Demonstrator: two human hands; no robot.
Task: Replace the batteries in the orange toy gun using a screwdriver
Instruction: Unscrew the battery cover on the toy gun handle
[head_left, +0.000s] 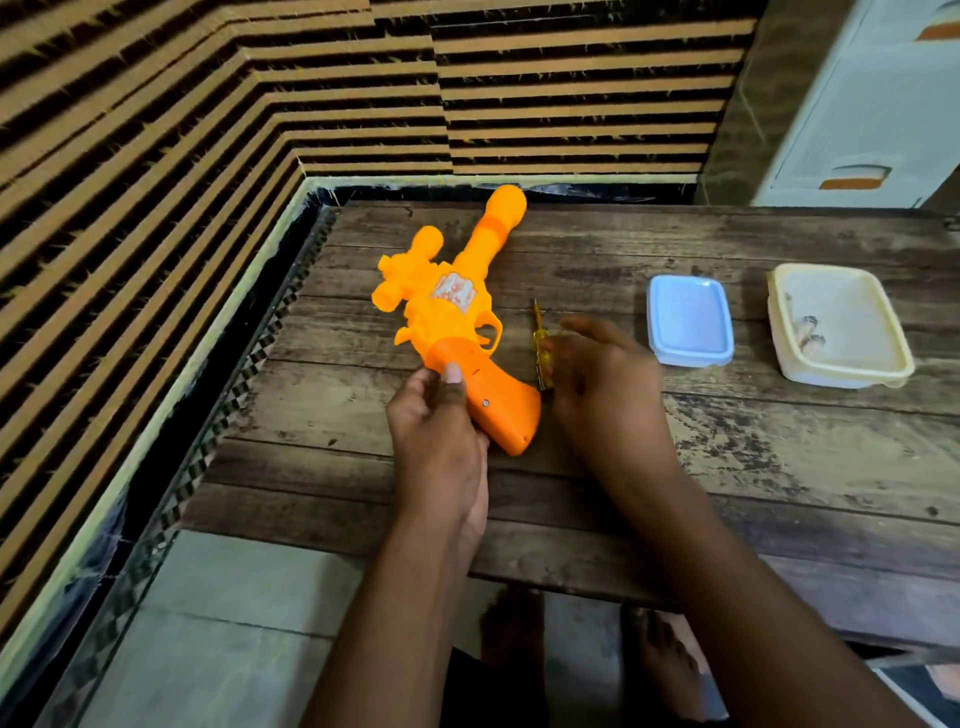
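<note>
Your left hand (434, 415) fingers grip the orange toy gun (457, 322) handle on the tabletop (727, 467); your right hand (602, 374) fingers, loosely spread, touch the yellow screwdriver (540, 345). Right: a blue container (688, 319), then a cream container (839, 325) holding small unclear items.

Blue tub (689, 319) beside cream tub (840, 325) on wooden table (779, 467).

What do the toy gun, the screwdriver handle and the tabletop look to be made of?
Toy gun: smooth moulded orange plastic, slight sheen. Screwdriver handle: see-through yellow plastic, probably. Tabletop: wood-look planks with grain and worn pale patches; real wood or printed, unclear.
</note>
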